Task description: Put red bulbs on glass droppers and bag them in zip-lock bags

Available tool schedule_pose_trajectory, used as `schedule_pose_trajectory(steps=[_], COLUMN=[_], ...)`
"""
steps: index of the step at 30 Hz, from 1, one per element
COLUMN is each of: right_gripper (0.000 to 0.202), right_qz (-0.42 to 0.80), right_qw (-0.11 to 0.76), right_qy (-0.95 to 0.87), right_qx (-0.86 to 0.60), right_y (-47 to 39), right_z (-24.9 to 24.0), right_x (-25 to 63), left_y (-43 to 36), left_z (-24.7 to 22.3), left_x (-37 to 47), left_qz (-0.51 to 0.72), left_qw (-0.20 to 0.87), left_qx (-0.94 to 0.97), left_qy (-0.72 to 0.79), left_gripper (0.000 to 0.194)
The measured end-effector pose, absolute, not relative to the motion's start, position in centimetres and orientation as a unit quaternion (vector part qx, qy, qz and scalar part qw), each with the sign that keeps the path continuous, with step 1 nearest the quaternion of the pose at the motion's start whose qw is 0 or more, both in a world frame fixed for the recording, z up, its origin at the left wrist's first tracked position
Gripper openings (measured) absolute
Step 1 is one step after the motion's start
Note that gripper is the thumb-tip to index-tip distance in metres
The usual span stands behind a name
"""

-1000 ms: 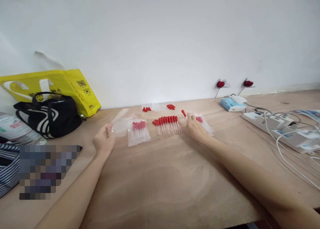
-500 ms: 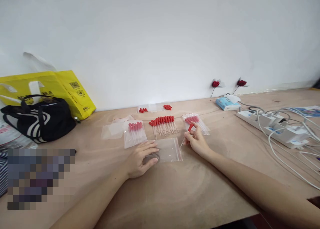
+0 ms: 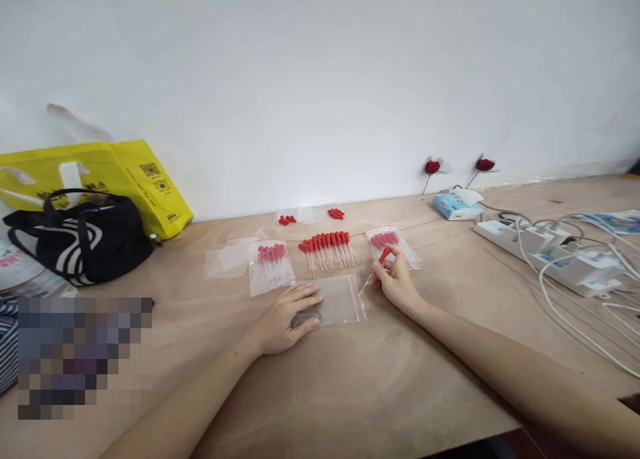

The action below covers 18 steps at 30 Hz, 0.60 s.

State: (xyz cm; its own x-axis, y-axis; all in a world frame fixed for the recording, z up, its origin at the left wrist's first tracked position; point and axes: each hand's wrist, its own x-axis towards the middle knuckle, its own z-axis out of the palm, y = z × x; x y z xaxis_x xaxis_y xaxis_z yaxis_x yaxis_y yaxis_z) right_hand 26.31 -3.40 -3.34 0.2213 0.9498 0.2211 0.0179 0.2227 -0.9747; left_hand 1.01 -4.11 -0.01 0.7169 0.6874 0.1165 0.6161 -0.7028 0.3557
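My right hand (image 3: 395,279) pinches a dropper with a red bulb (image 3: 385,254) and a thin clear tube. The tube's tip points down and left, by the red-lined zip edge of a clear zip bag (image 3: 340,302); whether they touch I cannot tell. On that flat bag's left end rests my left hand (image 3: 290,315), fingers stretched out and apart. Beyond the bag lies a row of red-bulbed droppers (image 3: 325,244). Two zip bags holding droppers flank the row, the left bag (image 3: 270,269) and the right bag (image 3: 393,245), which my right hand partly overlaps.
Small red bulbs (image 3: 336,213) lie on clear bags near the wall. More flat bags (image 3: 225,262) lie left. A yellow bag (image 3: 155,199) and black bag (image 3: 113,245) stand far left. Right are a tissue pack (image 3: 457,207), power strip (image 3: 530,259), cables and two red flowers (image 3: 433,167).
My left hand has slid slightly right over the bag, its fingers flatter. The dropper in my right hand has shifted slightly and tilts more. The view has moved a little.
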Motion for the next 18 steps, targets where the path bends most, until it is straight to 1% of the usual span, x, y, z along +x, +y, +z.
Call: schedule_pose_trajectory(steps=[5,8,12,18], right_gripper=[0.043,0.04,0.036,0.03], right_qz=[0.45,0.496,0.522,0.478], right_qw=[0.612,0.605,0.544,0.436], right_qy=[-0.445,-0.415,-0.47,-0.616], right_qx=[-0.474,-0.465,-0.458,-0.449], right_y=[-3.6,-3.7,-3.8,-3.7], right_z=[-3.1,-2.7,-2.5,-3.0], right_x=[26.0,25.9,26.2,26.8], left_y=[-4.1,-4.1,-4.3,-4.4], left_z=[0.5,1.0,1.2,1.0], left_x=[0.9,0.7,0.6,0.7], left_qz=[0.091,0.068,0.058,0.052], left_qw=[0.163,0.181,0.176,0.163], left_qx=[0.913,0.914,0.922,0.93], left_qy=[0.362,0.356,0.34,0.325], left_gripper=[0.037,0.044,0.05,0.052])
